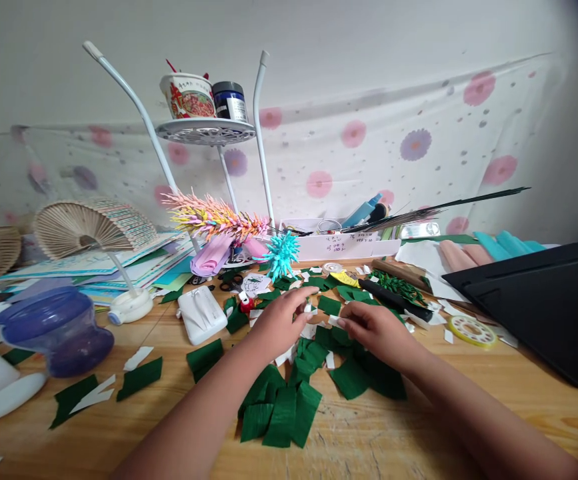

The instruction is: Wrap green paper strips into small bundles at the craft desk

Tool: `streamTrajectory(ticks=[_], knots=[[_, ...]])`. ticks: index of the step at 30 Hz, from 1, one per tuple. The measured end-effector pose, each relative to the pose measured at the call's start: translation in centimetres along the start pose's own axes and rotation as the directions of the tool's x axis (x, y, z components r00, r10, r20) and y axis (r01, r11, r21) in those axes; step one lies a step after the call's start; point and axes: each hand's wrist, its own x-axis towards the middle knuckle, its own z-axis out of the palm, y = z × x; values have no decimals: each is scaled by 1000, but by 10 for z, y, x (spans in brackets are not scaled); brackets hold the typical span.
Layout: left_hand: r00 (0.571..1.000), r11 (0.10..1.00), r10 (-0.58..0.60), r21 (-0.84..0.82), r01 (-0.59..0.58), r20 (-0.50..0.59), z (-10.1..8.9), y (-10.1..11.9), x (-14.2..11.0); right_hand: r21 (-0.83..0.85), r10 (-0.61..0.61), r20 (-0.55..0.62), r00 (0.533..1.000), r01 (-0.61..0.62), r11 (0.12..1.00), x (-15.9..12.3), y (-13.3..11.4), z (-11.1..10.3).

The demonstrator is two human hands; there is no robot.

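Observation:
My left hand (285,319) is curled over the middle of the table, with a small white piece (308,309) between its thumb and fingers. What that piece is cannot be made out. Just to the right, my right hand (375,333) pinches a small strip of white paper (335,321) between thumb and forefinger. The hands are close but apart. Below and around them lie many cut pieces of dark green crepe paper (281,417), overlapping in a loose heap, with white scraps among them. A turquoise spiky paper flower (282,255) stands behind my left hand.
At left are a white box (202,315), a purple-blue container (59,330) and a folding fan (89,227). Behind stands a white rack (206,131) carrying a noodle bowl (189,95) and a jar. A tape roll (471,331) and black board (543,313) lie right.

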Motion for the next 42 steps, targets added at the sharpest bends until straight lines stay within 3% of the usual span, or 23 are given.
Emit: streamTrajectory(ticks=[6, 10, 14, 20, 23, 26, 29, 31, 37, 42], knots=[[982, 991, -83, 93, 99, -168, -4, -15, 6, -15, 30, -94, 995, -31, 999, 3, 16, -1], [997, 998, 57, 16, -57, -57, 3, 1, 1, 76, -6, -92, 996, 13, 997, 3, 20, 0], [995, 990, 90, -116, -83, 50, 12, 19, -6, 156, -86, 6, 996, 84, 984, -1, 9, 1], [996, 981, 93, -169, -89, 16, 16, 21, -5, 219, -188, 74, 979, 168, 961, -4, -5, 0], [999, 980, 48, -196, -43, 25, 16, 15, -3, 149, -244, 20, 970, 238, 960, -2, -2, -5], [1000, 979, 4, -202, -10, -28, 15, 5, 0, -87, -235, -8, 972, 233, 969, 0, 7, -7], [993, 970, -36, -242, 8, -112, 13, -8, 3, -392, -130, 99, 987, 159, 906, 2, 15, -6], [991, 952, -66, -304, 29, -114, 13, -14, 5, -503, -42, 158, 987, 117, 856, 3, 19, -3], [992, 945, -71, -324, 34, -104, 9, -15, 4, -451, -34, 204, 978, 125, 884, 5, 22, 3], [994, 944, -54, -329, 21, -93, 4, -17, 4, -370, 40, 157, 987, 21, 929, 6, 22, 6]])
